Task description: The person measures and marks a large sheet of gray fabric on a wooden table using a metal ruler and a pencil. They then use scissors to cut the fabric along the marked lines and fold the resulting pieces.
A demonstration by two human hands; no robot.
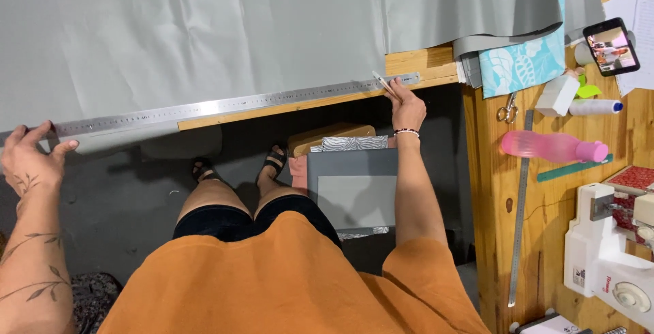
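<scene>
Head view, wooden worktable [490, 191], grey fabric [204, 34], left hand [30, 153] pressing steel ruler [218, 107], right hand [407, 105] grip clenched on pen [381, 82]

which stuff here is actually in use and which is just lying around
In use: long steel ruler, grey fabric, pen in right hand, left hand pinning the ruler's end.

Lying about: scissors, pink bottle, phone, sewing machine, second ruler.

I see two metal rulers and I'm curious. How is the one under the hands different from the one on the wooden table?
The long ruler lies nearly sideways across the grey sheet; the table ruler lies lengthwise on bare wood. The left hand presses the long ruler's end and the right hand holds a pen by it; nobody touches the table ruler. The table ruler looks narrower. Both are flat, silvery metal.
</scene>
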